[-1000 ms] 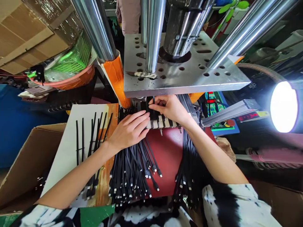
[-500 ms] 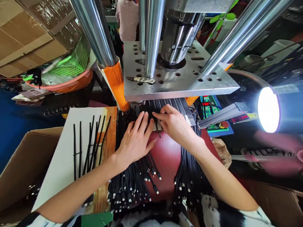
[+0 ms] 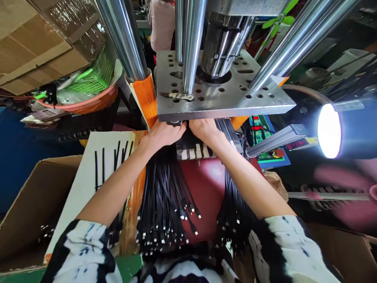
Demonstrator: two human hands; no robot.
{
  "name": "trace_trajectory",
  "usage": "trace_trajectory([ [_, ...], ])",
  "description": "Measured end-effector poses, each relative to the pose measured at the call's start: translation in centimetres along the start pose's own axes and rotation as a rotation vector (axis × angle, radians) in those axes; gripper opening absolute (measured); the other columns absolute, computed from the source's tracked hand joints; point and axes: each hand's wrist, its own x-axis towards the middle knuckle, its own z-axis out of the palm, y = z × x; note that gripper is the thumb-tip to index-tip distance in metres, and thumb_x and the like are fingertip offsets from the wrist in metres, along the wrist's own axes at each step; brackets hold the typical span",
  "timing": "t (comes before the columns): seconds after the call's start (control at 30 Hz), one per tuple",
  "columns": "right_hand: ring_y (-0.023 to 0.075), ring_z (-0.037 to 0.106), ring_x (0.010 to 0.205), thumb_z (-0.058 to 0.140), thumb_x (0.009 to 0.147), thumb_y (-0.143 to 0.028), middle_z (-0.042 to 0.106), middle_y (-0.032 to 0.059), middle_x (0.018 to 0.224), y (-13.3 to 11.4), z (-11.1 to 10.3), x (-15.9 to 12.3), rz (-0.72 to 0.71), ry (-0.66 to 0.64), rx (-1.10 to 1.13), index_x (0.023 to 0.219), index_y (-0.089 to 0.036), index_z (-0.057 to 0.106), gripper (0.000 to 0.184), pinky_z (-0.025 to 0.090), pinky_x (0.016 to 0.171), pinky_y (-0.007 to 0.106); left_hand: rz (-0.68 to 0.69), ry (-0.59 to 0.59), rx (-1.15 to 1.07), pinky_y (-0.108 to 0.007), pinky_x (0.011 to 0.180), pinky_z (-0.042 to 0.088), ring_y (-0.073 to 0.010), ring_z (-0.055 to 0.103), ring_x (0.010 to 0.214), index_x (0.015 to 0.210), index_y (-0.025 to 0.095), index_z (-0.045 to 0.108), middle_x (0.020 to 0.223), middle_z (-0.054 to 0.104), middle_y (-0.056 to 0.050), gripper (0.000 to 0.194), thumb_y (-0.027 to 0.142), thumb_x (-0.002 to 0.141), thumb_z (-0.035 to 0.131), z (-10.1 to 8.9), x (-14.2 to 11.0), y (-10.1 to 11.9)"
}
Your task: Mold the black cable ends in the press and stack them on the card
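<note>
Beneath the front edge of the drilled metal plate (image 3: 224, 103), the person's left hand (image 3: 165, 133) and right hand (image 3: 204, 129) now reach in close to each other, with their fingertips hidden. Half a second ago, both hands lay in front of that edge, the left one with its fingers spread, and covered most of the block (image 3: 193, 151) with its black-and-white striped front; that front shows again now. The left hand has shifted beside the orange wrapping (image 3: 146, 101) of a post. Whether the fingers of either hand are wide, narrow or holding something cannot be told.

Black cables (image 3: 160, 196) fan out below the left hand across the red desk (image 3: 203, 188), their metal ends toward the person; a second bunch (image 3: 232, 214) hangs under the right forearm. More cables lie on the white board (image 3: 78, 177) at left, partly covered by the left forearm.

On the plate rests a small knife (image 3: 179, 96). A lit lamp (image 3: 328, 131) and a control panel (image 3: 266, 133) stand at right; a green basket (image 3: 96, 78) sits at left, and another person (image 3: 162, 25) is behind the press.
</note>
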Motion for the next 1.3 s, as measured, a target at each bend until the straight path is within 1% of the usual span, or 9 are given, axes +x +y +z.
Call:
trace_trajectory([
  [0.1, 0.0373, 0.063, 0.127, 0.032, 0.099, -0.004, 0.068, 0.0278, 0.134, -1.2, -1.0, -4.5, 0.002, 0.035, 0.031, 0.145, -0.002, 0.062, 0.056, 0.050, 0.109, 0.054, -0.054, -0.015, 0.007, -0.046, 0.111, 0.052, -0.0314, 0.071, 0.117, 0.116, 0.011, 0.070, 0.114, 0.076, -0.017, 0.029, 0.026, 0.106, 0.047, -1.0, -3.1, 1.7],
  [0.2, 0.0328, 0.066, 0.114, 0.040, 0.105, -0.019, 0.067, 0.0217, 0.128, -2.5, -1.6, -13.9, 0.097, 0.210, 0.074, 0.151, -0.011, 0.055, 0.049, 0.056, 0.099, 0.048, -0.260, 0.108, 0.084, -0.040, 0.094, 0.057, -0.0287, 0.073, 0.104, 0.107, 0.017, 0.069, 0.112, 0.074, -0.014, 0.026, 0.037, 0.106, 0.052, -2.9, -9.8, 4.3],
  [0.3, 0.0313, 0.066, 0.087, 0.043, 0.110, -0.050, 0.067, 0.0163, 0.104, -2.7, -0.6, -23.7, 0.429, 0.205, -0.018, 0.124, -0.016, 0.063, 0.042, 0.052, 0.065, 0.040, -0.460, -0.168, 0.028, -0.031, 0.060, 0.046, -0.0210, 0.062, 0.059, 0.074, 0.023, 0.061, 0.069, 0.065, -0.003, 0.036, 0.048, 0.100, 0.060, -4.6, -16.2, 5.6],
  [0.43, 0.0289, 0.059, 0.073, 0.032, 0.110, -0.063, 0.060, 0.0123, 0.088, -1.9, 2.6, -30.3, 0.494, 0.028, -0.077, 0.093, -0.022, 0.060, 0.053, 0.042, 0.058, 0.038, -0.565, -0.364, -0.277, -0.028, 0.053, 0.032, -0.0161, 0.048, 0.048, 0.063, 0.024, 0.053, 0.051, 0.050, 0.004, 0.039, 0.043, 0.097, 0.057, -5.5, -18.9, 5.1],
  [0.63, 0.0230, 0.058, 0.068, 0.042, 0.108, -0.056, 0.061, 0.0070, 0.082, -1.3, 3.4, -30.1, 0.577, 0.110, 0.220, 0.081, -0.023, 0.060, 0.046, 0.044, 0.064, 0.037, -0.726, -0.278, -0.701, -0.024, 0.052, 0.036, -0.0119, 0.046, 0.050, 0.064, 0.022, 0.055, 0.057, 0.051, 0.005, 0.034, 0.046, 0.085, 0.067, -6.8, -17.2, 6.9],
  [0.77, 0.0157, 0.052, 0.054, 0.060, 0.103, -0.055, 0.060, 0.0001, 0.069, -3.3, 0.1, -30.0, 0.678, 0.238, 0.764, 0.083, -0.024, 0.062, 0.037, 0.040, 0.051, 0.029, -0.836, -0.429, -1.199, -0.020, 0.044, 0.040, -0.0093, 0.050, 0.044, 0.067, 0.022, 0.054, 0.057, 0.054, 0.005, 0.038, 0.052, 0.080, 0.074, -6.9, -17.3, 11.5],
  [0.9, 0.0109, 0.046, 0.045, 0.060, 0.106, -0.044, 0.057, -0.0027, 0.064, -8.1, -2.3, -30.0, 0.511, 0.183, 1.129, 0.080, -0.023, 0.062, 0.033, 0.036, 0.043, 0.024, -0.852, -0.449, -1.465, -0.018, 0.040, 0.038, -0.0072, 0.047, 0.040, 0.069, 0.021, 0.054, 0.056, 0.057, 0.004, 0.049, 0.064, 0.086, 0.073, -4.7, -17.6, 16.8],
  [1.1, 0.0119, 0.054, 0.056, 0.054, 0.108, -0.029, 0.061, -0.0019, 0.066, -11.2, -1.9, -29.5, 0.287, 0.072, 1.135, 0.080, -0.022, 0.062, 0.030, 0.044, 0.054, 0.022, -0.878, -0.210, -1.463, -0.020, 0.043, 0.042, -0.0084, 0.050, 0.041, 0.073, 0.020, 0.061, 0.054, 0.057, 0.004, 0.056, 0.072, 0.087, 0.074, -1.9, -18.1, 19.7],
  [1.3, 0.0112, 0.052, 0.059, 0.055, 0.105, -0.022, 0.059, -0.0034, 0.068, -10.5, -1.1, -29.8, 0.204, 0.078, 1.089, 0.081, -0.022, 0.057, 0.025, 0.042, 0.058, 0.023, -0.927, -0.250, -1.433, -0.021, 0.048, 0.047, -0.0098, 0.053, 0.045, 0.080, 0.020, 0.063, 0.056, 0.057, 0.004, 0.054, 0.071, 0.082, 0.082, -1.8, -18.8, 18.7],
])
